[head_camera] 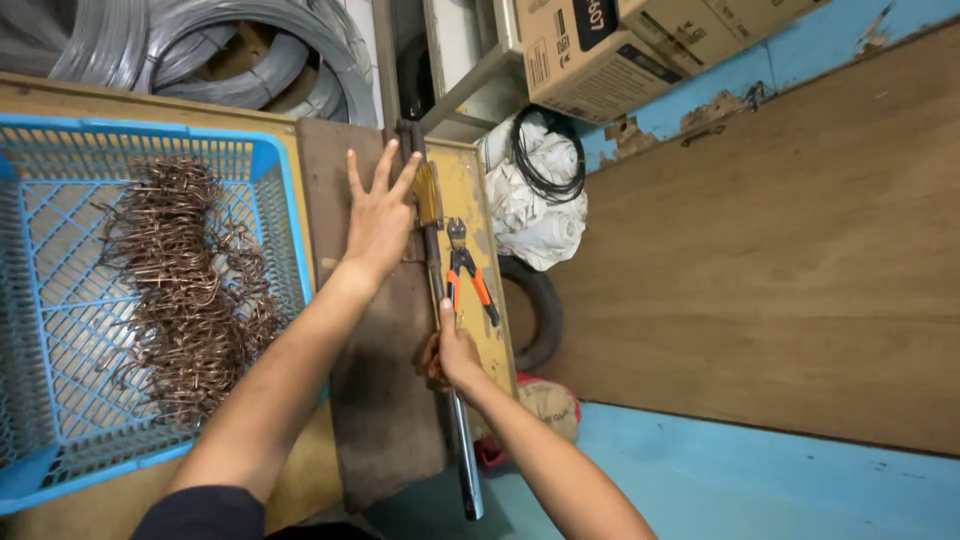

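While the left hand [378, 222] lies flat with its fingers spread on the dark, worn board [375, 400] that covers the middle of the workbench, the right hand [452, 352] is closed around the long grey metal lever bar [462, 440] that runs along the board's right edge. The fist holds the bar about midway; whether a piece of wire is also caught under the fingers cannot be told. At the far end of the bar sits a small yellowish metal jig block [428, 193], just beside the left fingertips. By the look of it, this is the bending stroke: one hand steadies the board near the jig, the other works the lever. A next move would call for a firm, even pull on the bar, with the spread fingers kept clear of the jig.

On the yellow strip of bench at the right edge lies a pair of orange-handled cutting pliers [468, 272], untouched. At the left side of the bench stands a blue plastic mesh crate [285, 215] holding a heap of bent coppery wire hooks [190, 290]. Coils of grey wire [240, 60] lie beyond the far edge.
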